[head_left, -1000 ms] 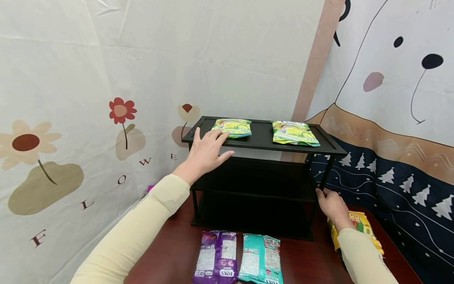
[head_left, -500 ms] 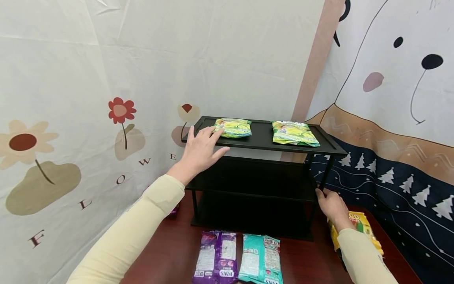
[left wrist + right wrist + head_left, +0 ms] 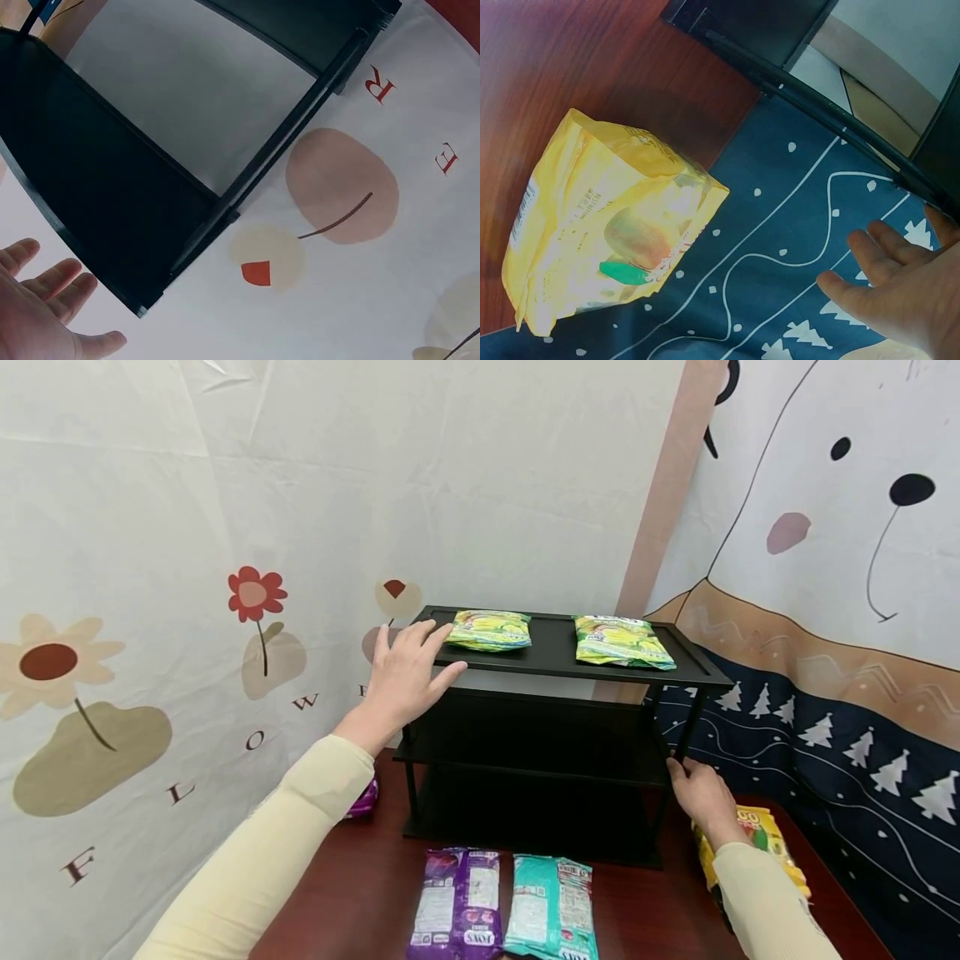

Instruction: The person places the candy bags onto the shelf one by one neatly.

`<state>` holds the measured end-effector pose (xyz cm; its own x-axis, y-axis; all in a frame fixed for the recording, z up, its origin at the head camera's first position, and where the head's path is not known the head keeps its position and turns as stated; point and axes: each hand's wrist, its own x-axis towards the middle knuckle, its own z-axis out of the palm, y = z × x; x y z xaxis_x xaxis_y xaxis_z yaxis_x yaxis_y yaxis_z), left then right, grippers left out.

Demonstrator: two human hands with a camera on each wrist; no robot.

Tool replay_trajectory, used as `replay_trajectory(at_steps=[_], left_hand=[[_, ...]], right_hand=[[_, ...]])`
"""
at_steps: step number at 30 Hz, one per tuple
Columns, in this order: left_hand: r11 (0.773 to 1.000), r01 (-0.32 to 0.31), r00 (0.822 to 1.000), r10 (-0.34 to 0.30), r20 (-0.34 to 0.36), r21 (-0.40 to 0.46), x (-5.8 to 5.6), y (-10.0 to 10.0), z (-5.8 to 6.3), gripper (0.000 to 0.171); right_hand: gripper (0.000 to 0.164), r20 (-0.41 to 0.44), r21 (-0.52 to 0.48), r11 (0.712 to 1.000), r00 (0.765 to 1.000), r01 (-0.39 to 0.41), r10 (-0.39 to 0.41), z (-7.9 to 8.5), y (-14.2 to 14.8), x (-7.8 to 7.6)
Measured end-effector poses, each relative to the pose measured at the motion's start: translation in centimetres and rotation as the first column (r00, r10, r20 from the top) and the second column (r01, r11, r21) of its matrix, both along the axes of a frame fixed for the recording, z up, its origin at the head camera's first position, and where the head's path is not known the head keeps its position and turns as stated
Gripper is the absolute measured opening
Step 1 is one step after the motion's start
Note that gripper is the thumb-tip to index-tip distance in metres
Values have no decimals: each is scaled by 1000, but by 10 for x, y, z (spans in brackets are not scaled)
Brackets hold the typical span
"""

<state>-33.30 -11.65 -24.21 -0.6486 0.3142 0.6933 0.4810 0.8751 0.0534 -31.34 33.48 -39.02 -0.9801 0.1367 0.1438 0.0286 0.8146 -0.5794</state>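
Note:
A black three-tier shelf rack (image 3: pixel 553 652) stands on the table, with a green-yellow snack bag (image 3: pixel 491 631) and a second green-yellow snack bag (image 3: pixel 624 642) lying on its top tier. My left hand (image 3: pixel 408 681) is at the top tier's left front corner, fingers spread and straight, close to the left bag. The left wrist view shows the same hand (image 3: pixel 45 311) beside the tier's edge with nothing in it. At the rack's right side, by the post and the middle tier, is my right hand (image 3: pixel 703 797). Its fingers are relaxed in the right wrist view, fingertips near the rack.
A purple bag (image 3: pixel 456 906) and a teal bag (image 3: pixel 553 906) lie in front of the rack on the dark red table (image 3: pixel 360 885). Right of it sits a yellow bag (image 3: pixel 615 225) with a mango picture. A purple packet (image 3: pixel 365 802) shows at the left, partly behind my forearm.
My left hand has drawn back leftward, away from the left snack bag toward the rack's corner. More of the purple packet shows behind the forearm. My right hand has stayed in place.

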Motion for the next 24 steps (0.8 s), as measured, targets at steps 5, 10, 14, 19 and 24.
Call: replay_trajectory(at_steps=[5,10,14,19,24], left_hand=[[998,-3,1000,2,6,59,2,-7,-2,62],[993,4,1000,-1,-27,119,3,-15,-8,59],[985,-3,999,11,-47,171,3,-23,-12,57],[971,-5,999,17,-49,240,4,-36,-17,55],[958,-41,999,44,-6,283,4,-48,-23,55]], right_hand=[[65,-10,7,1000,1000,8,-8,1,0,1],[64,-14,21,1000,1000,5,-5,0,0,1],[65,-6,6,1000,1000,7,-7,0,0,2],[64,-7,4,1000,1000,6,-6,1,0,0],[64,-4,8,1000,1000,1,-1,1,0,-1]])
